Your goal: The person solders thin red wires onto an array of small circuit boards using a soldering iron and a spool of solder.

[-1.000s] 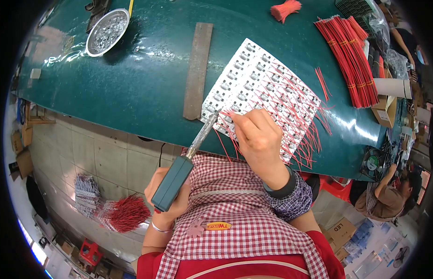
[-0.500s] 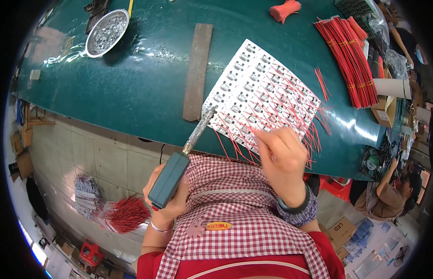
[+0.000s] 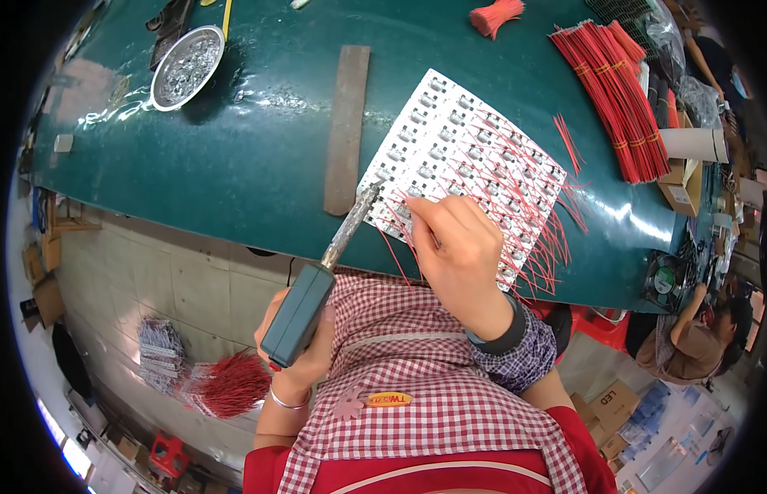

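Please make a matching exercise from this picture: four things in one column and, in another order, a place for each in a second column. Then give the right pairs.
Things:
1. soldering iron
2. metal bowl
3. white panel
4. wood strip

Places:
A. far left of the green table
B. under the right hand
C. in the left hand
D. between the bowl and the panel

Pairs: 1-C, 2-A, 3-B, 4-D
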Available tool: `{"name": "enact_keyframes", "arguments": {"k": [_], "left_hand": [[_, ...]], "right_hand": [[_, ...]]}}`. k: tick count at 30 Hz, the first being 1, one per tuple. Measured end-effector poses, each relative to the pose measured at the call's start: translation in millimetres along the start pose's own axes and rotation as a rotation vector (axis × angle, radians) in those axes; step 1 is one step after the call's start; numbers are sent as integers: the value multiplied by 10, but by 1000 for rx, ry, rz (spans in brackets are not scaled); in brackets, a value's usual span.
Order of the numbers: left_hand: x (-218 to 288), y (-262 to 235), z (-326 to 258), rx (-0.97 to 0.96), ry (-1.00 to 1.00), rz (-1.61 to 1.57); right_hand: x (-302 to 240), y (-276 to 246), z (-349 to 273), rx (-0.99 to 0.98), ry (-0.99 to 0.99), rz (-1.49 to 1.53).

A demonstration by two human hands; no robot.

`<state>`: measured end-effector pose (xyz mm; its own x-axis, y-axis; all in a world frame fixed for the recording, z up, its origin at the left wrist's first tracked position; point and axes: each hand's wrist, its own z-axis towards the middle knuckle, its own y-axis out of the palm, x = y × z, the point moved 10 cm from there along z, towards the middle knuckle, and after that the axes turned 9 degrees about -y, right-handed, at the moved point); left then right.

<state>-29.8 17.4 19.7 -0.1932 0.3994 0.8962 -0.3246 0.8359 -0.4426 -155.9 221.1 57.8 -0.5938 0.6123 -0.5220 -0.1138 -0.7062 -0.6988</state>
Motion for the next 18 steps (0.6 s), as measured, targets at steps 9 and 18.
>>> {"name": "enact_keyframes", "arguments": {"k": [9, 18], "left_hand": [[-1, 32, 56, -28, 15, 28], [71, 101, 134, -85, 27, 43]], "right_hand": [[55, 163, -52, -20, 36, -70], [47, 173, -25, 21, 44, -102]]}}
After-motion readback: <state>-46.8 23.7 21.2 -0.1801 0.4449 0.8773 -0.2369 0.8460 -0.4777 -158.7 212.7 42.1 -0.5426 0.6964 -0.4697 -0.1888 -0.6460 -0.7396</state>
